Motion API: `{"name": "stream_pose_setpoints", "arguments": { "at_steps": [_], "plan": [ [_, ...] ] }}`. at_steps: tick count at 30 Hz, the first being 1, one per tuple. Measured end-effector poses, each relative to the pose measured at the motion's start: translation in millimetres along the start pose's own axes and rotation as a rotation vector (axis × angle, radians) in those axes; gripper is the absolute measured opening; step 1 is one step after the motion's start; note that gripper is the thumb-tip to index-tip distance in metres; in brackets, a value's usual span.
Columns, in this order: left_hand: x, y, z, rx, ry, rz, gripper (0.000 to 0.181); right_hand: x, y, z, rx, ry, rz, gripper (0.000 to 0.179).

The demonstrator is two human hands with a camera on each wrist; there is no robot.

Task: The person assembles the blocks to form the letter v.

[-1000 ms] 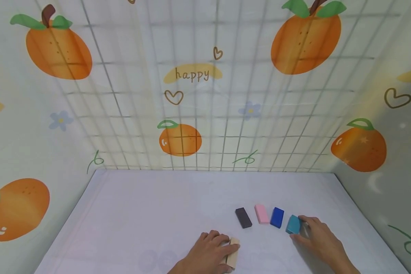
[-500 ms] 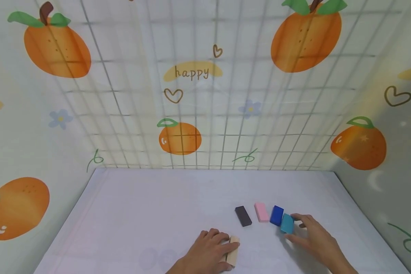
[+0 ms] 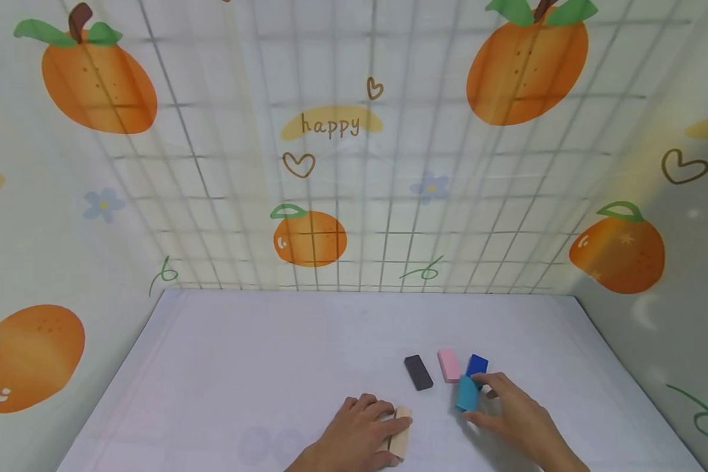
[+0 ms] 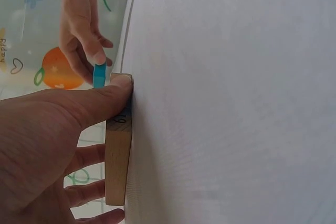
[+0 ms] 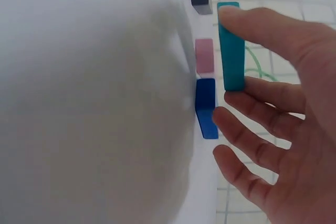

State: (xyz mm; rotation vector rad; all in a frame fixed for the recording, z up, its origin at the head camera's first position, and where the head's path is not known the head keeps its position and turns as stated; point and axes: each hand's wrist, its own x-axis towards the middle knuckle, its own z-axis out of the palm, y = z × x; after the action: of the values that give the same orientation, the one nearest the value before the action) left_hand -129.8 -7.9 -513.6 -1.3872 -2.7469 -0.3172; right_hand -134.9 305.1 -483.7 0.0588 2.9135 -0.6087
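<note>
My right hand (image 3: 516,419) pinches a teal rectangular block (image 3: 467,393) between thumb and fingers. In the right wrist view the teal block (image 5: 232,51) is raised off the table, its other fingers spread below. My left hand (image 3: 356,436) grips pale wooden blocks (image 3: 400,439) at the table's near side, with a dark seam between two pieces. Dark markings show on a wooden block (image 4: 118,156) in the left wrist view, near the thumb. Behind the teal block lies a blue block (image 3: 478,364), partly covered by it. A pink block (image 3: 448,365) lies just left of that.
A black block (image 3: 418,372) lies left of the pink one, ending the loose row. The white tabletop (image 3: 259,354) meets a fabric backdrop (image 3: 354,196) printed with oranges at the back and both sides.
My right hand has carried the teal block leftward, from beside the blue block to in front of it. My left hand and the wooden blocks have stayed put.
</note>
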Motion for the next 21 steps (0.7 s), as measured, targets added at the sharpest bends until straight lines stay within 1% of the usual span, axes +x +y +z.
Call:
{"name": "stream_pose_setpoints", "arguments": {
  "at_steps": [4,7,12,15,21],
  "plan": [
    [0.0,-0.1,-0.8,-0.008,-0.024,-0.012,0.057,-0.6,-4.4,5.9,-0.007,0.023,-0.056,0.081],
    [0.2,0.0,-0.9,-0.005,-0.031,-0.014,0.057,-0.2,-8.7,10.7,-0.012,0.032,-0.07,0.08],
    [1.3,-0.5,-0.6,-0.001,-0.03,-0.01,0.058,1.3,-17.8,15.9,-0.018,0.023,-0.07,0.079],
    [1.4,-0.7,0.1,-0.002,-0.039,-0.015,0.058,2.5,-23.7,15.8,-0.039,0.028,-0.096,0.079],
    [1.9,-1.3,0.1,-0.02,-0.07,-0.03,0.059,2.8,-30.1,17.6,-0.066,0.077,-0.154,0.074]
  ]
}}
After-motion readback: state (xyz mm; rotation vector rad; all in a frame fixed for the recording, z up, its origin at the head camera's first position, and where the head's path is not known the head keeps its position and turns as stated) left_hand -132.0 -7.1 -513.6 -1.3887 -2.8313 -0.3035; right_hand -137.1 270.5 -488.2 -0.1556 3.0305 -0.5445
